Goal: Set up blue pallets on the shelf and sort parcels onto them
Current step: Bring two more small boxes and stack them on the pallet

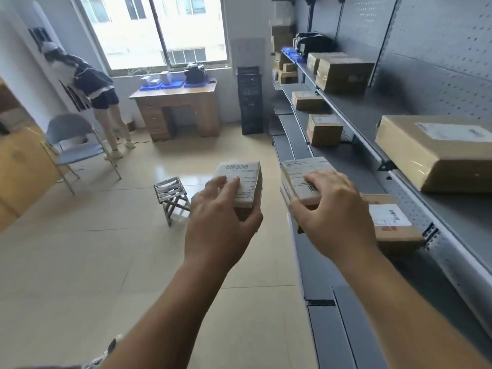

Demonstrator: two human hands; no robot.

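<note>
Two hands (221, 222) (338, 209), a parcel (247, 177) (298, 171) in each; six nearer parcels (436, 150) (391, 222) (323, 129) (306, 101) (343, 74) (316, 61) on the shelf (372, 110); one chair (77, 145), stool (171, 193), counter (175, 93), person (93, 83).

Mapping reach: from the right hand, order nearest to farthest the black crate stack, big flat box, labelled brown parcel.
1. Labelled brown parcel, beside the right hand.
2. Big flat box, upper shelf, right.
3. Black crate stack, far wall.

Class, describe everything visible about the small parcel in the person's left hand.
The small parcel is a closed cardboard box, brown-sided, its top covered by a white shipping label with a barcode. It is held roughly level in the air above the tiled floor, left of the shelves. Only the left hand touches it, gripping its near end.
</note>
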